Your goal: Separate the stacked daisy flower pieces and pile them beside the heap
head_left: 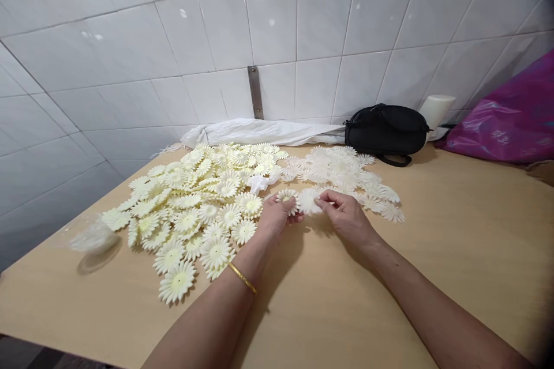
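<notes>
Left hand (279, 214) is pinching a cream flower (287, 199), fingers closed on its petals. Right hand (344, 214) is gripping a translucent white flower (309, 202), thumb and fingertips together on its right edge. Both pieces are sitting side by side between the hands, just above the tabletop (454, 230); can't tell if they're touching. Yellow flower heap (186, 220) is spreading over the left half, several layers deep, loose ones lying at the near edge beside the left forearm. White flower heap (341, 168) is lying behind the right hand, thinner and more see-through. Crumpled white piece (258, 184) is resting between the heaps, just behind the left hand. Clear plastic bag (93, 237) is lying left of the yellow stuff, contents whitish, too blurred to ID. White cloth (268, 131) is running along the tiled wall (320, 17), under a metal strip (255, 92). Black case (387, 130) is standing at its right end, then a white cylinder (437, 110), then a purple bag (506, 118). Left wrist is wearing a gold bangle (242, 278).
</notes>
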The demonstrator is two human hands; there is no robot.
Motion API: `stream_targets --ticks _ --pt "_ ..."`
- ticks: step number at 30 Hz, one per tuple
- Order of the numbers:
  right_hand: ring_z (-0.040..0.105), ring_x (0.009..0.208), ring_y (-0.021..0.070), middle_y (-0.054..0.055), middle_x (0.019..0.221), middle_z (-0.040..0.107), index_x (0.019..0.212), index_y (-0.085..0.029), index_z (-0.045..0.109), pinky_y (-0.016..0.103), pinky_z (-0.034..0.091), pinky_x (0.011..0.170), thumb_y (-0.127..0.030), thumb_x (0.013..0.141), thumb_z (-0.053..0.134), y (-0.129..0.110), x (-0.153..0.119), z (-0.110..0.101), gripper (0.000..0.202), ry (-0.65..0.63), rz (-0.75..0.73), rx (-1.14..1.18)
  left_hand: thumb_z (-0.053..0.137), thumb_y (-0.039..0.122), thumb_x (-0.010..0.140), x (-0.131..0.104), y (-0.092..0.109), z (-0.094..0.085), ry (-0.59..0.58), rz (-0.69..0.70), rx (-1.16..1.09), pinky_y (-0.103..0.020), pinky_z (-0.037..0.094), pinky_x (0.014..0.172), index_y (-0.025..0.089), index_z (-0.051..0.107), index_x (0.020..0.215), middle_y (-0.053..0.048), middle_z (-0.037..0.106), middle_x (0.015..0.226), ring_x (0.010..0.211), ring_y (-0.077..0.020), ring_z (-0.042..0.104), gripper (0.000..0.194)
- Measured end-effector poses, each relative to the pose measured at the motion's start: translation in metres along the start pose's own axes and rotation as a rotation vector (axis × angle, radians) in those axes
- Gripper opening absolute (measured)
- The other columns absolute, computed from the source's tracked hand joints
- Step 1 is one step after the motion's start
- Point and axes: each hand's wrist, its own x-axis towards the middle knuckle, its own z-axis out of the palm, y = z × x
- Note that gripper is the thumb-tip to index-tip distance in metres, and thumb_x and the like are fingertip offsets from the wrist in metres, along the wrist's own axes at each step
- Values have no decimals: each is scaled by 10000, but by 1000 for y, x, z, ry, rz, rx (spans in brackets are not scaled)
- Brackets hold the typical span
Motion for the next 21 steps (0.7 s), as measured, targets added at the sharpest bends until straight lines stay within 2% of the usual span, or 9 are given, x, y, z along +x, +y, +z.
stream_targets --ticks 3,5,9,11,16,19,21 --pt "340 509 98 -38 542 389 605 -179 484 225 274 478 -366 762 468 3 2 -6 244 61 49 54 620 173 681 2 3 -3 49 -20 13 -221 476 483 110 489 710 -55 599 613 506 -108 573 149" --pt "317 497 94 -40 533 368 593 -177 480 222 257 461 -394 755 477 5 3 -8 271 22 65 97 624 189 684 1 5 -3 36 -51 -1 -212 470 465 108 489 736 -55 594 620 499 -106 572 166" --pt "330 503 97 -36 544 384 608 -174 492 221 265 458 -409 752 479 3 1 -7 276 -86 70 163 684 286 626 -4 3 2 -84 -158 -68 -208 448 419 128 505 819 -37 580 656 500 -115 570 307" --pt "335 508 95 -38 548 392 613 -172 497 222 273 469 -391 753 484 0 0 -5 261 -129 53 158 727 290 565 -5 -1 3 -115 -162 -74 -213 434 404 141 502 827 -34 582 688 488 -111 553 376" --pt "357 532 92 -34 577 424 650 -160 526 224 288 495 -390 772 474 -1 -3 -2 266 -218 34 211 712 119 495 -1 -9 1 -38 -33 -22 -194 383 404 151 499 741 13 560 619 474 -90 514 327" --pt "405 555 97 -24 629 486 758 -163 552 227 321 521 -428 741 524 2 -2 1 267 -235 83 325 673 129 526 -2 -10 2 -69 124 79 -191 357 401 138 515 677 29 535 553 434 -69 467 219" --pt "430 553 100 -22 628 509 788 -163 562 228 334 519 -456 695 574 3 -3 3 308 -255 127 395 671 165 543 -6 -9 4 -107 176 118 -192 349 398 136 518 658 38 516 526 422 -63 446 193"
